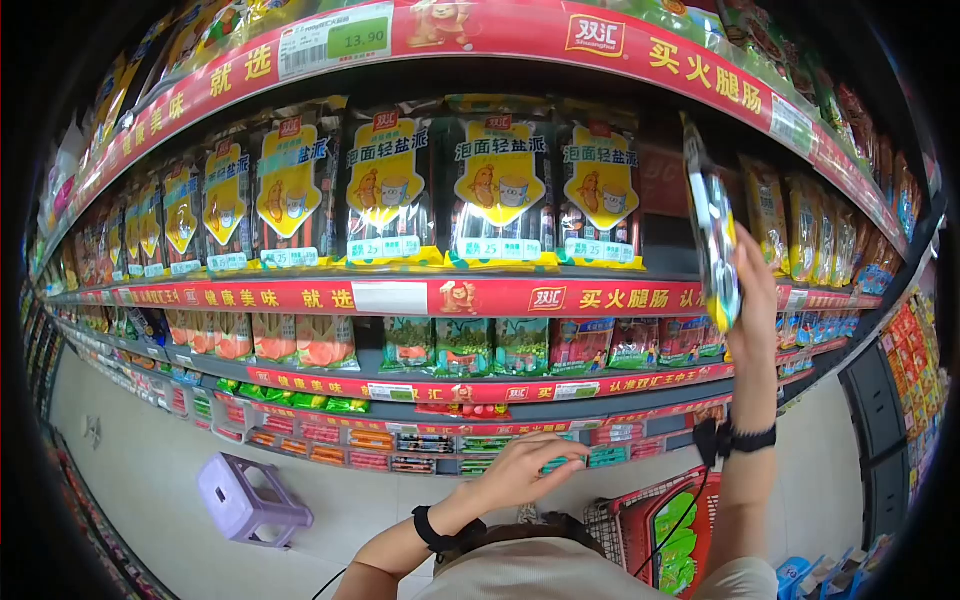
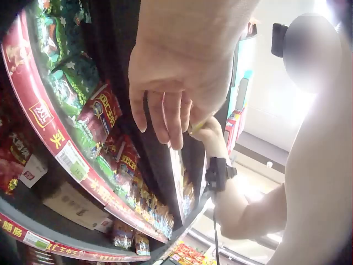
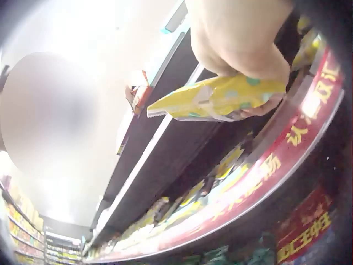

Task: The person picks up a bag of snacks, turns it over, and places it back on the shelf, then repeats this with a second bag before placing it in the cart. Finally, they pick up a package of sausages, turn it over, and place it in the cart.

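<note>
In the head view my right hand (image 1: 752,300) grips a sausage packet (image 1: 712,225) by its side, held upright and nearly edge-on in front of the upper shelf. The right wrist view shows the same packet (image 3: 220,100) from its yellow, green-spotted underside, beneath the hand. To the packet's left stands a row of matching yellow sausage packets (image 1: 500,190). My left hand (image 1: 525,470) hovers lower down, in front of the bottom shelves, its fingers loose and holding nothing. The left wrist view shows that hand's fingers (image 2: 172,118) hanging relaxed.
Red shelf edges (image 1: 480,298) with price tags run across the front, with more packets on the shelves below. On the floor stand a purple stool (image 1: 250,500) at left and a red shopping basket (image 1: 630,510) holding green packets, close by my body.
</note>
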`<action>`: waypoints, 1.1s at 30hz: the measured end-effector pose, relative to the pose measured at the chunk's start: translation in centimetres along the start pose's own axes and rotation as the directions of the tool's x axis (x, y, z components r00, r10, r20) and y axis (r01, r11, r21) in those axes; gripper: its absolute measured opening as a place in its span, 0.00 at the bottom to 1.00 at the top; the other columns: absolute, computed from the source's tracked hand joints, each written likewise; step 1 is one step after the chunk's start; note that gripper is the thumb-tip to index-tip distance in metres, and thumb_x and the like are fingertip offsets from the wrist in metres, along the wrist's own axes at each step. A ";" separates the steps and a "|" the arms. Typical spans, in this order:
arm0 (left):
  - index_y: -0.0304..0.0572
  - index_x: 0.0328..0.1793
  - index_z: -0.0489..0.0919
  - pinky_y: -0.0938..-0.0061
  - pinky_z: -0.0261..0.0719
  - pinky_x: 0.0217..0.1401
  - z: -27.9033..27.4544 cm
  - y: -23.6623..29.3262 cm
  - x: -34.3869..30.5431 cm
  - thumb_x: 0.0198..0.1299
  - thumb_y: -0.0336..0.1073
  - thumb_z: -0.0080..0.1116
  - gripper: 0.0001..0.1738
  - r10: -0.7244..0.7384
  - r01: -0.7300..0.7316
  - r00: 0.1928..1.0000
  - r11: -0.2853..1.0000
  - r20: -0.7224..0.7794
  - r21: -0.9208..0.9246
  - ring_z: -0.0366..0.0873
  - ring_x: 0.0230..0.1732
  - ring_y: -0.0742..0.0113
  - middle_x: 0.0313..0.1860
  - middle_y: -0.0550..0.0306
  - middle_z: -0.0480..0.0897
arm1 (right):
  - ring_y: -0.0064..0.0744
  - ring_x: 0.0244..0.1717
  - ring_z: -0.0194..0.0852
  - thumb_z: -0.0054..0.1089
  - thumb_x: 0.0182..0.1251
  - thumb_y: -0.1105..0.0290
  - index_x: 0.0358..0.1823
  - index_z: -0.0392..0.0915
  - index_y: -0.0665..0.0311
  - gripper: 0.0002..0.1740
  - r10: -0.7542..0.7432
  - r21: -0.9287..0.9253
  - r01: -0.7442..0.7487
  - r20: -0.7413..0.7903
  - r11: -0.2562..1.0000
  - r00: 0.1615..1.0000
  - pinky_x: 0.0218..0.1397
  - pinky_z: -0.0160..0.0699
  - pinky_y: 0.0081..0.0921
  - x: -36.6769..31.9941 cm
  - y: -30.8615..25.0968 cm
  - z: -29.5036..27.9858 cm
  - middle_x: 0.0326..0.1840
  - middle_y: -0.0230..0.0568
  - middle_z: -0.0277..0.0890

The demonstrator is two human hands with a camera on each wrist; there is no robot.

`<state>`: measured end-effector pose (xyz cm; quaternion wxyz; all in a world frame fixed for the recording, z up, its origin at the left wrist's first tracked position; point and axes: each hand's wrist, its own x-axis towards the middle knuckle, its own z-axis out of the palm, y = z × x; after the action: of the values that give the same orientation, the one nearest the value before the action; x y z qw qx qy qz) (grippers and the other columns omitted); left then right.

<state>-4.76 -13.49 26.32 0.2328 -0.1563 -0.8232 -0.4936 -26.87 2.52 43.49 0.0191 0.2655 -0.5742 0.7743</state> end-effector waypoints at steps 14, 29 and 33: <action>0.29 0.67 0.63 0.65 0.57 0.69 0.0 -1.5 2.8 0.64 0.64 0.44 0.42 -0.272 0.154 0.958 0.756 -0.091 -0.636 0.64 0.66 0.59 0.63 0.47 0.70 | 0.40 0.23 0.68 0.51 0.60 0.42 0.58 0.59 0.78 0.42 0.172 0.673 -0.711 0.739 -0.202 0.651 0.16 0.69 0.28 -16.6 7.8 3.9 0.42 0.56 0.65; 0.33 0.68 0.55 0.68 0.80 0.47 0.4 1.6 3.8 0.53 0.38 0.60 0.39 -0.594 0.099 0.765 0.491 -0.250 -0.865 0.77 0.49 0.60 0.54 0.45 0.73 | 0.40 0.41 0.77 0.36 0.71 0.42 0.59 0.64 0.81 0.40 0.417 0.107 -0.613 0.642 0.783 0.644 0.42 0.78 0.25 -17.8 9.6 0.2 0.46 0.53 0.76; 0.32 0.67 0.57 0.66 0.74 0.55 -0.4 2.7 3.6 0.52 0.34 0.60 0.37 -0.553 0.124 0.785 0.584 -0.281 -0.802 0.76 0.50 0.60 0.53 0.45 0.73 | 0.31 0.57 0.71 0.39 0.74 0.48 0.62 0.65 0.75 0.34 0.523 0.270 -0.759 0.588 0.593 0.618 0.60 0.69 0.26 -17.3 9.3 -3.2 0.60 0.45 0.70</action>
<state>-6.39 -12.46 30.41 0.2506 0.0640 -0.4682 -0.8449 -16.38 7.04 27.13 -0.4716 0.1987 -0.3998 0.7604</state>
